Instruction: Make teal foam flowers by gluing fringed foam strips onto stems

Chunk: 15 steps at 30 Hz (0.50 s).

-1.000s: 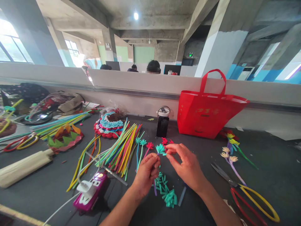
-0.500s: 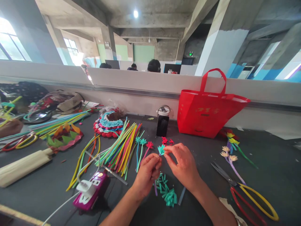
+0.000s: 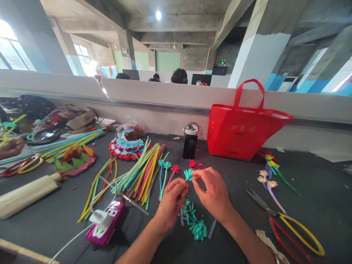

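Down front, teal clippings [image 3: 199, 230]! Just past them, the left hand [image 3: 173, 198], fingers curled tight, pinches the flower [image 3: 188, 174] upright by its stem [image 3: 182, 219]; the right hand [image 3: 213, 193], fingers bent, is at the petals [image 3: 188, 172], whether gripping one I can't tell. Beyond, a phone [image 3: 189, 146], then the red bag [image 3: 243, 135].

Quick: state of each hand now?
Left hand: closed, holding the teal flower by its purple stem.
Right hand: at the flower's edge; grip cannot be told.

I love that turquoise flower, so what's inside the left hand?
The left hand holds what looks like a purple stem: its lower end pokes out below, and the turquoise flower head sits on top. The fingers cover the middle, so that part can't be seen.
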{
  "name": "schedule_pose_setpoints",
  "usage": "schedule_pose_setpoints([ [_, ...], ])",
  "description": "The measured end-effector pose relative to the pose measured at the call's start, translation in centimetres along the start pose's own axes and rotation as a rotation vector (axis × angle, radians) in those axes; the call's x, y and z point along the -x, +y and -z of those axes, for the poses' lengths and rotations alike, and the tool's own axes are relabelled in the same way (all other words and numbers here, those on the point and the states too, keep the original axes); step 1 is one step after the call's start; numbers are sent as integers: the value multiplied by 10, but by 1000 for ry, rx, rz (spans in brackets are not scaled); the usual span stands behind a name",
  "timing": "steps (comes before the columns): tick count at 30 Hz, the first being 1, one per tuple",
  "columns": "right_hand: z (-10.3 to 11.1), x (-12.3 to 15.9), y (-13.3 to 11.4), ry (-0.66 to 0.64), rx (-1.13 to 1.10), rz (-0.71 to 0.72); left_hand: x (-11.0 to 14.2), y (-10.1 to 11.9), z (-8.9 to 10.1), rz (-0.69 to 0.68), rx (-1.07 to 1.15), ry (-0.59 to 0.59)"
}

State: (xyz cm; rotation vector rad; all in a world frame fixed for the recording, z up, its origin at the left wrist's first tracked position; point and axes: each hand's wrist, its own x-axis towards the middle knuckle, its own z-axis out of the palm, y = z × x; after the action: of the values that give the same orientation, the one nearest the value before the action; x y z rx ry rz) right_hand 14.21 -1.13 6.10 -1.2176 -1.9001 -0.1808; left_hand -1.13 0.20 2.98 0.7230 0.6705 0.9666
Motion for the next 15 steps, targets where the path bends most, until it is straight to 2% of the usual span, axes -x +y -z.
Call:
schedule_pose_setpoints([
  [9, 4, 2, -3, -3, -92, -15, -1, 1, 0, 13, 39, 39],
  [15, 0, 2, -1, -24, -71, -18, 1, 0, -1, -7, -9, 16],
])
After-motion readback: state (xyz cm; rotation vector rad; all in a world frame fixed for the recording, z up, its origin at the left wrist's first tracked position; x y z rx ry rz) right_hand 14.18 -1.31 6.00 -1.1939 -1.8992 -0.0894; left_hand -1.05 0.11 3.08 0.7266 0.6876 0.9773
